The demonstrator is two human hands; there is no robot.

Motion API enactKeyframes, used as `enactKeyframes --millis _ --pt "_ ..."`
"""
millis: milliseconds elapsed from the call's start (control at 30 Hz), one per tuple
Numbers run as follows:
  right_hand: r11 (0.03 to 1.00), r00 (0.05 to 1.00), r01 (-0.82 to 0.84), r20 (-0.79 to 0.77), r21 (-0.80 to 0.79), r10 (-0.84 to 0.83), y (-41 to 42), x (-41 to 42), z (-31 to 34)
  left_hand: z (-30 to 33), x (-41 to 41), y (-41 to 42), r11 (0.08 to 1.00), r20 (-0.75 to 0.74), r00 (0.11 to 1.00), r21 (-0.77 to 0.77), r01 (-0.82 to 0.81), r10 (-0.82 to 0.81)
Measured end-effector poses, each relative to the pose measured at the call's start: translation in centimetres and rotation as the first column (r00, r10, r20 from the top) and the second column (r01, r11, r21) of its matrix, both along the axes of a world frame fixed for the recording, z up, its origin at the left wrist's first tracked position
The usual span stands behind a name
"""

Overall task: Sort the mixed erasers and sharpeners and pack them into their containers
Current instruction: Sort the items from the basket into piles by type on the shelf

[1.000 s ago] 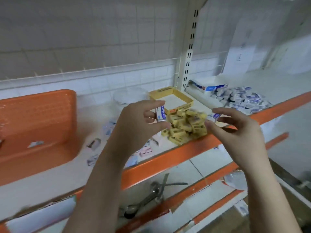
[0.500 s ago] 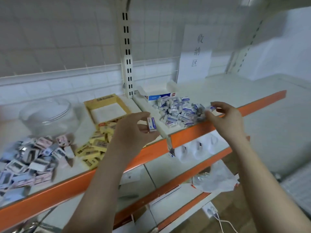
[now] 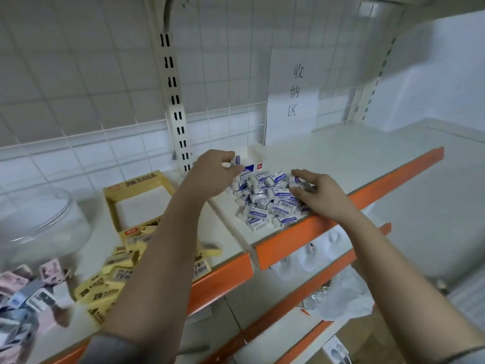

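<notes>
My left hand (image 3: 214, 170) pinches a white and blue eraser (image 3: 236, 161) just above the open white and blue box (image 3: 253, 157) at the back of the shelf. My right hand (image 3: 319, 195) rests on the right side of a pile of white and blue erasers (image 3: 267, 203), with its fingers curled on one of them (image 3: 295, 179). Yellow erasers (image 3: 115, 269) lie heaped left of my left forearm, in front of their open yellow box (image 3: 136, 187). Pink and grey sharpeners (image 3: 23, 292) are piled at the far left.
A clear round plastic container (image 3: 34, 222) stands behind the sharpeners. The white shelf (image 3: 341, 153) has an orange front edge (image 3: 367, 193). A paper sign (image 3: 295, 93) hangs on the wire grid back. Lower shelves hold a plastic bag (image 3: 338, 298).
The view swung right. My left hand carried its eraser from over the yellow pile to the white box. My right hand came down onto the white eraser pile.
</notes>
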State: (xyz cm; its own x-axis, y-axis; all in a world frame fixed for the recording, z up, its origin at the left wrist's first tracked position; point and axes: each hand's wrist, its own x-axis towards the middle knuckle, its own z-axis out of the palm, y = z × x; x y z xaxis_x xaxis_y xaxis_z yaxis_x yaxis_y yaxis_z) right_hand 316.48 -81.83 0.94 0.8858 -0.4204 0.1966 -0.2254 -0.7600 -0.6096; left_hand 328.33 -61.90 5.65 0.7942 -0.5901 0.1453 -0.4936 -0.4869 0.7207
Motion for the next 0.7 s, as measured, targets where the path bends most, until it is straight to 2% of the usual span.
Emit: enactKeyframes --millis 133,267,333,433,567,700 --pt "0.997 0.998 0.033 0.055 0.065 -0.036 0.0 -0.3 -0.6 -0.1 2.5 -3.7 0.99 0.031 0.995 0.106 0.094 -0.098" --pt "0.991 0.992 0.066 0.1 0.116 -0.077 0.4 -0.6 -0.8 -0.6 3.3 -5.6 0.957 -0.003 0.986 0.241 0.163 -0.167" --pt "0.987 0.986 0.091 0.126 0.133 -0.108 0.6 -0.9 -0.5 -1.0 3.5 -5.8 0.949 -0.04 0.985 0.262 0.175 -0.171" --pt "0.979 0.975 0.14 0.153 0.147 -0.163 1.1 -1.2 -0.3 -1.6 3.7 -5.5 0.952 -0.05 0.984 0.25 0.176 -0.169" --pt "0.962 0.946 0.197 0.221 0.189 -0.237 2.2 -1.8 -0.1 -1.3 3.3 -4.3 0.977 -0.057 0.988 0.152 0.147 -0.14" --pt "0.959 0.937 0.151 0.274 0.238 -0.216 4.3 -3.1 0.4 -0.6 0.9 -0.9 0.998 -0.021 0.999 0.042 0.049 -0.048"
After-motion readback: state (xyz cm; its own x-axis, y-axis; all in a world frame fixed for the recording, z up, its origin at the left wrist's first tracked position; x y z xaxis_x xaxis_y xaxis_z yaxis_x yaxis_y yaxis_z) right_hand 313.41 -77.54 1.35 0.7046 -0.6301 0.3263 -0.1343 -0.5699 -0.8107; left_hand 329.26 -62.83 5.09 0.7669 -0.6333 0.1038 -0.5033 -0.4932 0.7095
